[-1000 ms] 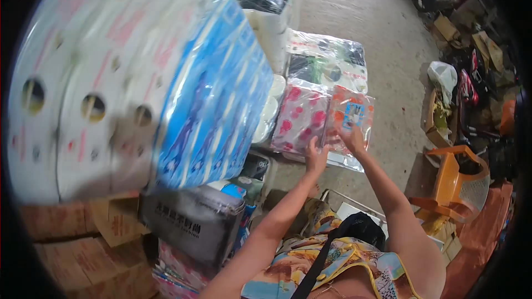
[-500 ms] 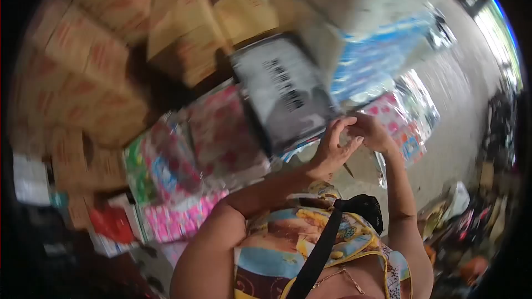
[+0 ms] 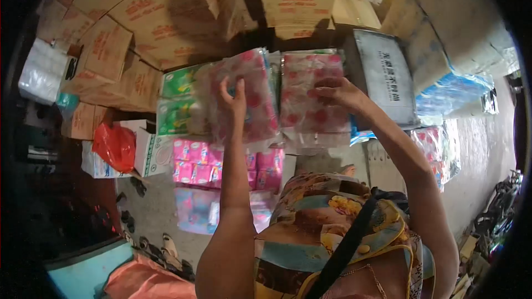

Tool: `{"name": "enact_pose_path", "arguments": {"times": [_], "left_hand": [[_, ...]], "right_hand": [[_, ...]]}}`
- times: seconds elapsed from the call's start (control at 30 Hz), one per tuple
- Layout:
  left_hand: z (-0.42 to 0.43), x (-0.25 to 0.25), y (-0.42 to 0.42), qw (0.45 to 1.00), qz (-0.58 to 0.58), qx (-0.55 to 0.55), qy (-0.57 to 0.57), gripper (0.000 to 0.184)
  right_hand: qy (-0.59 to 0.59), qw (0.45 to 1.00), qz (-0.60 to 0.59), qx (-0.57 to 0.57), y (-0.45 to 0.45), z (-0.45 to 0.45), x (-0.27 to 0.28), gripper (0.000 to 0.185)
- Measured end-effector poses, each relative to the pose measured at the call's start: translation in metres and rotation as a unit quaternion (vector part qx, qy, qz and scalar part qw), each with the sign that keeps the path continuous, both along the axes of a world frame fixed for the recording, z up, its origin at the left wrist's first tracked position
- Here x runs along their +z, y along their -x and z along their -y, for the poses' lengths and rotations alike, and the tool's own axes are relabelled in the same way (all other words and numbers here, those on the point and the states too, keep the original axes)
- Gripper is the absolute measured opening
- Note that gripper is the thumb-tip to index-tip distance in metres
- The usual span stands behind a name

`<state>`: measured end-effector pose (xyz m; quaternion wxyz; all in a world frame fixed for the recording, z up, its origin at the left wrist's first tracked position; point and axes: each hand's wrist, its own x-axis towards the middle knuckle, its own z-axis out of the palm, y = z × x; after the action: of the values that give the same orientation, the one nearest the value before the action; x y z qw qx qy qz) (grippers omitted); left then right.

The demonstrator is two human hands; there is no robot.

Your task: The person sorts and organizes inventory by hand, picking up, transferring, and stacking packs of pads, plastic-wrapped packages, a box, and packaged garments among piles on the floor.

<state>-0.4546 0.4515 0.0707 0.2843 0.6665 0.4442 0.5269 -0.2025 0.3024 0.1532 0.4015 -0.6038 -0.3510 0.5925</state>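
The left dotted packet point(image 3: 255, 115) and right dotted packet point(image 3: 311, 115) lie side by side, what remains unclear, left hand point(image 3: 234, 99) on one with grip apart, right hand point(image 3: 344, 95) on the other, grip impossible to tell.

Left of the grey pack point(image 3: 398, 99), the dotted bags point(image 3: 259, 112) lie low, so I can sweep across their tops. Beyond it, to its left, boxes point(image 3: 296, 1) wall me in; right of it, a tall bale point(image 3: 457, 27) blocks me. Nearer me, left of it, I have a gap down to the floor point(image 3: 320, 163).
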Motion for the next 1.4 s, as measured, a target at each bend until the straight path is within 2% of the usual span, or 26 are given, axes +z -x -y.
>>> {"name": "enact_pose_path", "arguments": {"times": [0.07, 0.1, 0.2, 0.23, 0.27, 0.33, 0.43, 0.47, 0.5, 0.53, 0.6, 0.63, 0.7, 0.77, 0.8, 0.87, 0.93, 1.0, 1.07, 1.17, 1.23, 1.27, 1.3, 1.33, 1.37, 1.4], "left_hand": [[-0.018, -0.007, 0.037, 0.965, -0.2, 0.167, 0.015, 0.049], [-0.03, -0.016, 0.053, 0.946, -0.238, 0.167, 0.144, 0.065], [-0.059, -0.064, 0.089, 0.944, -0.209, 0.142, 0.213, 0.079], [-0.067, -0.074, 0.097, 0.931, -0.182, 0.111, 0.296, 0.092], [-0.067, -0.069, 0.101, 0.93, -0.183, 0.113, 0.297, 0.092], [-0.065, -0.053, 0.099, 0.862, -0.136, 0.021, 0.487, 0.096], [-0.064, -0.065, 0.094, 0.886, -0.106, -0.014, 0.451, 0.089], [-0.061, -0.068, 0.088, 0.915, -0.062, -0.02, 0.398, 0.091], [-0.059, -0.063, 0.086, 0.915, -0.061, -0.023, 0.399, 0.091], [-0.056, -0.058, 0.082, 0.923, -0.062, -0.037, 0.378, 0.09], [-0.054, -0.056, 0.079, 0.93, -0.062, -0.055, 0.358, 0.09], [-0.055, -0.057, 0.079, 0.936, -0.068, -0.064, 0.339, 0.089], [-0.048, -0.045, 0.077, 0.942, -0.074, -0.075, 0.319, 0.088], [-0.033, -0.024, 0.07, 0.943, -0.004, -0.054, 0.329, 0.084], [-0.038, -0.035, 0.073, 0.943, -0.003, -0.057, 0.329, 0.084], [-0.046, -0.042, 0.078, 0.902, -0.015, -0.061, 0.428, 0.083], [-0.04, -0.038, 0.076, 0.918, -0.011, -0.057, 0.391, 0.084], [-0.036, -0.037, 0.076, 0.933, -0.008, -0.054, 0.355, 0.085], [-0.041, -0.04, 0.083, 0.904, -0.08, -0.05, 0.417, 0.086], [-0.073, -0.098, 0.105, 0.885, -0.133, -0.058, 0.442, 0.079], [-0.077, -0.093, 0.106, 0.886, -0.18, -0.096, 0.417, 0.075], [-0.074, -0.087, 0.106, 0.884, -0.225, -0.127, 0.39, 0.074], [-0.049, -0.049, 0.093, 0.936, -0.123, -0.137, 0.299, 0.067], [-0.045, -0.033, 0.089, 0.936, -0.123, -0.141, 0.298, 0.067], [-0.042, -0.021, 0.087, 0.938, -0.11, -0.142, 0.296, 0.066], [-0.039, -0.015, 0.088, 0.94, -0.097, -0.142, 0.296, 0.066]], "right_hand": [[0.02, 0.996, -0.083, -0.002, 0.021, -0.016, -0.009, 0.041], [0.018, 0.996, -0.086, 0.007, 0.03, -0.025, -0.017, 0.041], [0.032, 0.997, -0.075, 0.017, 0.051, -0.055, -0.053, 0.042], [0.021, 0.998, -0.062, 0.012, 0.057, -0.062, -0.058, 0.04], [0.011, 0.999, -0.049, 0.006, 0.06, -0.069, -0.067, 0.038], [-0.004, 0.998, -0.061, 0.017, 0.064, -0.081, -0.092, 0.031], [0.005, 0.999, -0.039, -0.001, 0.073, -0.093, -0.106, 0.025], [-0.088, 0.995, 0.024, 0.049, 0.071, -0.097, -0.128, 0.023], [-0.177, 0.975, 0.089, 0.099, 0.072, -0.098, -0.129, 0.021], [-0.175, 0.976, 0.091, 0.096, 0.07, -0.097, -0.129, 0.021], [-0.037, 0.998, 0.044, 0.034, 0.084, -0.092, -0.085, 0.029], [-0.036, 0.998, 0.046, 0.031, 0.087, -0.095, -0.09, 0.029], [0.06, 0.996, -0.019, -0.057, 0.094, -0.101, -0.099, 0.028], [0.076, 0.996, -0.024, -0.05, 0.097, -0.098, -0.081, 0.024], [0.091, 0.995, -0.03, -0.041, 0.099, -0.095, -0.07, 0.02], [0.041, 0.998, -0.024, -0.031, 0.1, -0.091, -0.064, 0.02], [-0.01, 1.0, -0.019, -0.022, 0.104, -0.091, -0.066, 0.02], [0.063, 0.991, -0.064, -0.098, 0.115, -0.096, -0.067, 0.017], [0.073, 0.986, -0.091, -0.121, 0.122, -0.093, -0.057, 0.017], [0.086, 0.978, -0.14, -0.129, 0.13, -0.089, -0.04, 0.017], [0.088, 0.976, -0.161, -0.119, 0.126, -0.087, -0.051, 0.018], [-0.137, 0.989, -0.052, -0.029, 0.124, -0.09, -0.081, 0.019], [-0.351, 0.932, 0.064, 0.065, 0.123, -0.095, -0.112, 0.02], [-0.473, 0.848, 0.203, 0.125, 0.12, -0.107, -0.138, 0.023], [-0.472, 0.848, 0.204, 0.125, 0.12, -0.106, -0.134, 0.023], [-0.43, 0.882, 0.148, 0.123, 0.123, -0.1, -0.12, 0.032]]}}
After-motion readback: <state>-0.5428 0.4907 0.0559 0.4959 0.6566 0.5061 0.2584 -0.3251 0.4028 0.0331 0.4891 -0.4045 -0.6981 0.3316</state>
